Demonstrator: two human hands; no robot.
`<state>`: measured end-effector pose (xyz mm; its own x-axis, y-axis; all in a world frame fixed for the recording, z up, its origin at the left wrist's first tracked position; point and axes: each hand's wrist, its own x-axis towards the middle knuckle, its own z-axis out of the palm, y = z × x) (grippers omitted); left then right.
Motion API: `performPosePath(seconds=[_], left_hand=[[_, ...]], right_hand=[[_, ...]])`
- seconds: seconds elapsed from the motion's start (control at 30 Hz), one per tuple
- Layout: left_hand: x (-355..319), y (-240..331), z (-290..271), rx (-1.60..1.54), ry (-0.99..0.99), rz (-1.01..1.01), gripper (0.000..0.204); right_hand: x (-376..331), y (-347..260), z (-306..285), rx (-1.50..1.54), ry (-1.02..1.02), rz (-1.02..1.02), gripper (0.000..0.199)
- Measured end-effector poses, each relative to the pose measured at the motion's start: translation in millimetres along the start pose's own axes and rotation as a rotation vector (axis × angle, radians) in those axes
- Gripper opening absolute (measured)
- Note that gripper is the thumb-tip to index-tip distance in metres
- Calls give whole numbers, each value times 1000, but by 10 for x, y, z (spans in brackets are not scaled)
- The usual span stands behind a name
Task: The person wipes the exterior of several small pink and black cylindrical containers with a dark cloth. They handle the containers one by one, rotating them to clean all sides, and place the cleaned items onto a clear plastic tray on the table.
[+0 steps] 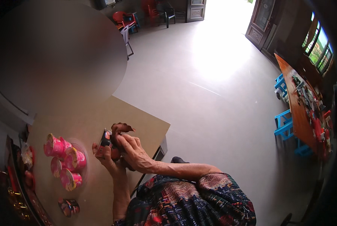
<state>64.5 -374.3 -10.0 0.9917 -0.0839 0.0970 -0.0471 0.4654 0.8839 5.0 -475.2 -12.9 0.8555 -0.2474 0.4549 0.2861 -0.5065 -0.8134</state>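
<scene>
My left hand [110,160] is closed around a small dark printed container [105,141], held tilted over the tan table [146,122]. Pressed against that container is my right hand [135,153], its fingers bunched on a crumpled brown cloth-like piece [122,128]. Part of the brown piece sticks up past my fingers, and the rest is hidden between my hands. To the left stand several pink cups [75,159] with yellowish lids, grouped close together, some tilted. A second dark printed container [68,207] sits nearer me, at the table's lower left.
A dark shelf edge [16,162] with red items borders the table on the left. Across the pale floor [213,113] at right, a cluttered wooden table [294,101] has blue stools [284,125] beside it. Red chairs [123,18] stand far off, near an open doorway. A blurred patch covers the upper left.
</scene>
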Motion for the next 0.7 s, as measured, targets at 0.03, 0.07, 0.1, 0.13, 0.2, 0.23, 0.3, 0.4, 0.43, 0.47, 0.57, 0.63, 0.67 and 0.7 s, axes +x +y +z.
performPosePath(seconds=[0.03, 0.07, 0.1, 0.13, 0.2, 0.23, 0.3, 0.4, 0.43, 0.47, 0.57, 0.63, 0.67, 0.7], left_hand=[[-19, 58, 59, 22, 37, -1, 73], [33, 24, -22, -35, -5, -27, 70], [83, -1, -101, -91, -47, -52, 68], [60, -12, -129, -138, -53, -63, 67], [19, -34, -181, -227, -57, -79, 66], [20, -94, -265, -287, -123, -93, 68], [-84, -62, -164, -227, -277, -96, 71], [-157, -47, -58, -205, -326, -123, 71], [-151, -16, -75, -272, -336, -168, 70], [-149, 19, -83, -340, -345, -212, 69], [-213, 268, -53, -304, -197, -469, 67], [-153, 274, -149, -301, -313, -596, 67], [-131, 292, -196, -301, -371, -655, 67], [-137, 305, -214, -419, -422, -684, 66]], right_hand=[[-41, 21, -2, -54, 41, -109, 61], [-74, 56, -47, -25, -8, -159, 59], [-104, 97, -127, 5, -58, -215, 56], [-108, 113, -225, 32, -110, -270, 54], [115, -26, -536, 275, -255, 251, 42], [236, 2, -648, 307, -126, 135, 40], [326, 10, -657, 454, 5, 110, 37], [294, -24, -463, 126, 25, -106, 37], [272, -29, -426, 118, 35, -111, 38], [252, -24, -392, 110, 43, -116, 38], [252, -16, -344, 41, 23, -188, 40], [278, -26, -347, 12, -4, -257, 40], [301, -65, -357, 14, -20, -295, 39], [325, -81, -370, 14, -31, -330, 39]])
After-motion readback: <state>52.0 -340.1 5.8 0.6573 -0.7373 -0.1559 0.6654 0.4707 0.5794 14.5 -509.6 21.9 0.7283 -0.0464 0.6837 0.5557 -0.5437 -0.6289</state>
